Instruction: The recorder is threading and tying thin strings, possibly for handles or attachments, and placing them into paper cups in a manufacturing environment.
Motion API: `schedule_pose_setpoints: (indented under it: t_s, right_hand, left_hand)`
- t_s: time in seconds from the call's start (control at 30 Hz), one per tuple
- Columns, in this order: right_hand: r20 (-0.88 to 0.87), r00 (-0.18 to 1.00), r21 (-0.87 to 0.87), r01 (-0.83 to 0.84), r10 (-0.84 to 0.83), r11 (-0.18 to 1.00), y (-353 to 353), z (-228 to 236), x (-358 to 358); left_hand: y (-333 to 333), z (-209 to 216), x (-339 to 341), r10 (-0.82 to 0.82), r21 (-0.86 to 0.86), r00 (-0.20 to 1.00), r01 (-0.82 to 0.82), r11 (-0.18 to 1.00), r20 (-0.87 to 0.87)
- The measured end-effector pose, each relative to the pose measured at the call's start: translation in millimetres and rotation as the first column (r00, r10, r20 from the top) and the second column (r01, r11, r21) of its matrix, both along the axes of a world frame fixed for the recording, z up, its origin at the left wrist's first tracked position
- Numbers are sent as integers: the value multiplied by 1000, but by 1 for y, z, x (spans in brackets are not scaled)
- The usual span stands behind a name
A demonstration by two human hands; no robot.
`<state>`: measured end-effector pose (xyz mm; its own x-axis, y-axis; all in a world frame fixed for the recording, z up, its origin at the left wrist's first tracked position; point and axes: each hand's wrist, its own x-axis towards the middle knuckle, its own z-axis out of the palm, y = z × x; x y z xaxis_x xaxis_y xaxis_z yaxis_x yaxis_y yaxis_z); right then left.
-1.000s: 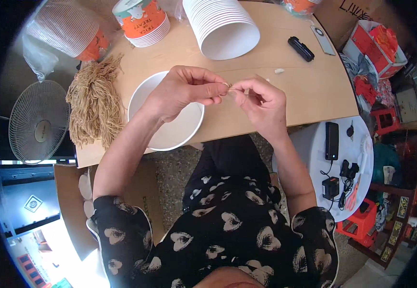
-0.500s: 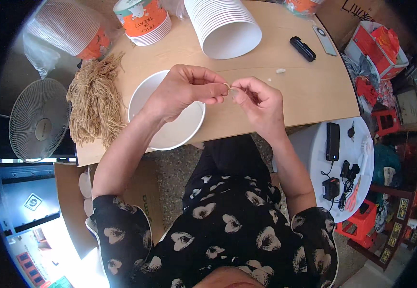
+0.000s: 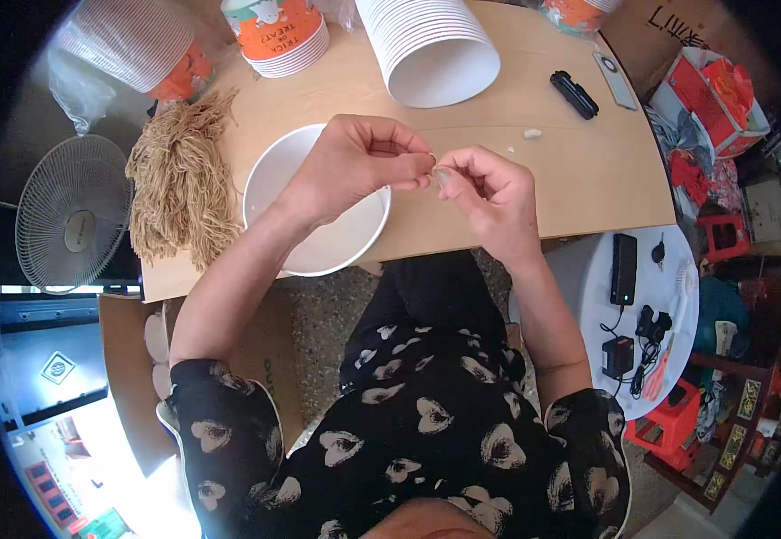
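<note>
My left hand [image 3: 346,171] and my right hand [image 3: 503,202] meet fingertip to fingertip above the table. Each is closed in a pinch around something tiny and pale, too small to name. Below my left hand and forearm a white paper bucket [image 3: 332,247] stands by the table's near edge, its open mouth partly hidden. Left of it lies a thick bundle of tan string [image 3: 175,184]. Two small whitish bits lie beyond my right hand, the larger white piece [image 3: 532,134] being plainer to see.
A stack of white buckets [image 3: 440,67] lies on its side at the back of the table [image 3: 588,180]. Orange printed buckets [image 3: 278,36] stand left of it. A black case [image 3: 574,94] and a phone [image 3: 615,81] lie at right. A fan [image 3: 76,216] stands left; a white stool [image 3: 579,269] holds cables.
The whole view has shifted slightly. My hands keep their pinch, with only a slight movement of the fingertips; nothing is let go.
</note>
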<state>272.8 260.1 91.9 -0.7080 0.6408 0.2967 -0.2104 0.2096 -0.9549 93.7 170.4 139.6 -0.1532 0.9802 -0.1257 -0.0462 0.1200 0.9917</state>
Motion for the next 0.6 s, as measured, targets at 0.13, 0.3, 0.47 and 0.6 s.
schedule_pose_setpoints:
  t_s: [0.13,0.3,0.47,0.6]
  right_hand:
    - [59,998,-3,8,-8,1000,1,0,1]
    - [64,998,2,25,-25,1000,0,1,3]
    - [105,994,-132,6,8,991,2,7,4]
    - [115,993,-217,3,22,976,4,7,7]
  left_hand:
    - [0,-5,-2,-21,42,998,24,999,-57]
    - [1,-6,-1,-29,62,987,39,997,-161]
    - [-2,-7,-2,-46,66,980,60,996,-193]
    - [-2,-6,-2,-71,70,984,83,994,-163]
